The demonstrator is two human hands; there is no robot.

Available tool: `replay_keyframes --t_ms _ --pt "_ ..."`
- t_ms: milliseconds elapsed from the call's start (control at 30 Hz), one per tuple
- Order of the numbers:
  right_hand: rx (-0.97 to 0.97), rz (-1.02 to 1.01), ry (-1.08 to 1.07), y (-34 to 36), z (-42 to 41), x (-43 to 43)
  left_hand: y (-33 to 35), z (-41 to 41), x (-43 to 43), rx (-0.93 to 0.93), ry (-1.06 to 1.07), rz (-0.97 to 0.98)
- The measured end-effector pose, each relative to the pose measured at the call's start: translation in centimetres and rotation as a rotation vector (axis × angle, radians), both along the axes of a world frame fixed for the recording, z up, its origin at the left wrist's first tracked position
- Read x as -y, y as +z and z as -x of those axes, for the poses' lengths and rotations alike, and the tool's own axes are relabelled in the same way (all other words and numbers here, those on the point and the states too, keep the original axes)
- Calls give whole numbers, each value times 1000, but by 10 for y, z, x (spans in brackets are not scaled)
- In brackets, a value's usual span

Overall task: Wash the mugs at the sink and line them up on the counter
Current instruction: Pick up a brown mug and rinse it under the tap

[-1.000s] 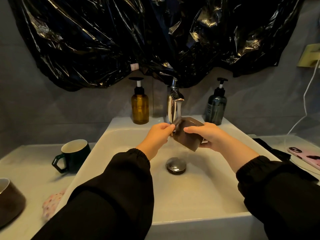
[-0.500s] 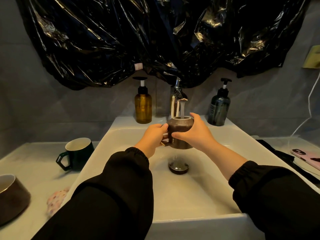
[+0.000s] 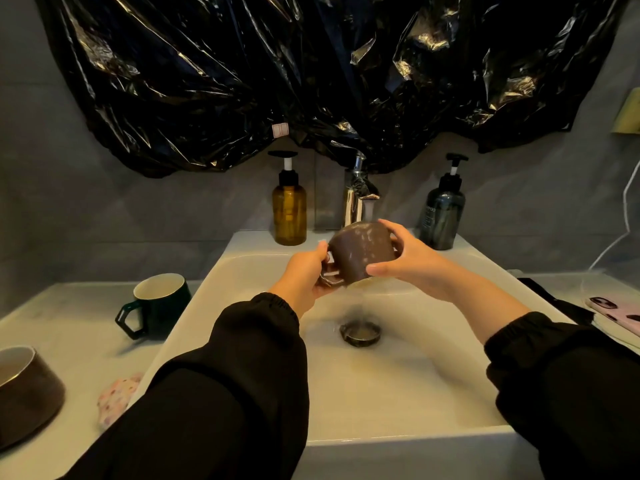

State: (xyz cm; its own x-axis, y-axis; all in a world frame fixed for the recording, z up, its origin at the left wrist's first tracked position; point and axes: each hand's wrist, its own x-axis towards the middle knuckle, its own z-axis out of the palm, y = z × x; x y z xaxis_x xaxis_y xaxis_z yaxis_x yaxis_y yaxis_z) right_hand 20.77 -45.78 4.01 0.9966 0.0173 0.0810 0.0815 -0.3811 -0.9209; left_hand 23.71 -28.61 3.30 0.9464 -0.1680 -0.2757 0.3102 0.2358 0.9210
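brown mug (image 3: 362, 252) tipped under faucet (image 3: 356, 199) | left hand (image 3: 304, 275) grips handle | right hand (image 3: 412, 261) clasps body | over sink (image 3: 398, 403)

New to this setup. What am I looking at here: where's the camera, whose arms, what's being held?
No robot: a person's two arms in black sleeves, filmed by one wide-angle camera on their head, looking down. The left hand grips the handle of a brown mug, and the right hand cups its body, tipped under the running tap over the sink. On the counter at left stand a green mug and a second brown mug, partly cut off; a phone lies at right.
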Motion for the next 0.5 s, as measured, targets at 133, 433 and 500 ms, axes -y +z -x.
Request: replay_keyframes --t_ms 133,433,500 --pt "-75 -11 142 2 3 10 -4 -2 -1 -27 -2 4" --pt "-156 -243 39 2 0 9 3 12 -5 -258 -148 197" --pt "-240 -324 -55 1 1 10 1 10 -6 -245 -209 107"
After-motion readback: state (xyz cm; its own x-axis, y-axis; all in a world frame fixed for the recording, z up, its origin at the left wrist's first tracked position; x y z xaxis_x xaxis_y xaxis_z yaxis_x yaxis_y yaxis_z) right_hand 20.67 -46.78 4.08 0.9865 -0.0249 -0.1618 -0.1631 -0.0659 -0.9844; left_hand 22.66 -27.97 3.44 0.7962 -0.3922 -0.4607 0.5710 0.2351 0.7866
